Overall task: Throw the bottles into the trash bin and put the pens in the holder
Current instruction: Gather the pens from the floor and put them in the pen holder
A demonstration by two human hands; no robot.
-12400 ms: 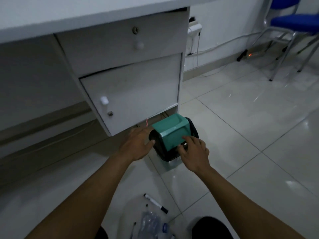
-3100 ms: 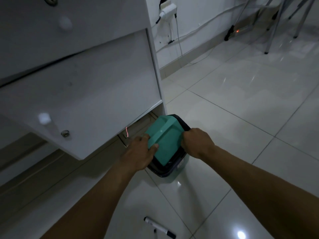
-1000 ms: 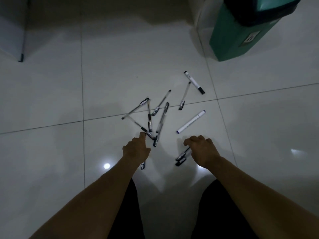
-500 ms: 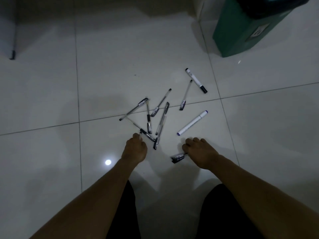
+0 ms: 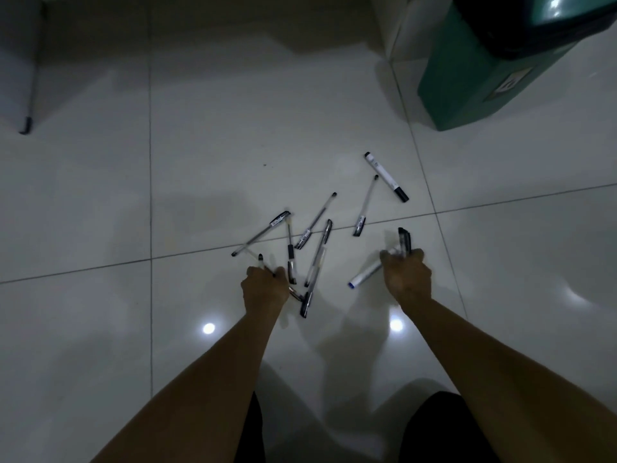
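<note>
Pens are lying scattered on the tiled floor (image 5: pixel 200 195) in front of my knees, nearer to me than the green trash bin (image 5: pixel 467 78), and I am gathering them by the fistful so that I carry them in one trip. My left hand (image 5: pixel 265 289) is curling shut around a thin pen (image 5: pixel 260 260) whose dark tip is poking up past my knuckles. My right hand (image 5: pixel 406 279) is closing around a small bundle of dark-capped pens (image 5: pixel 403 240) standing above my fist, and it is also reaching onto the white marker with the blue tip (image 5: pixel 364 277), which is slanting out from under my fingers; I cannot tell whether that one is lifted yet.

Loose ballpoints (image 5: pixel 317 252) are crossing one another just beyond my left hand, and a black-capped whiteboard marker (image 5: pixel 385 177) is lying closest to the bin.

The bin is standing upright with its dark collar and swing lid (image 5: pixel 554 11) on, so its contents are hidden. No bottles and no pen holder are showing here, so I judge the holder to be somewhere out of view.
</note>
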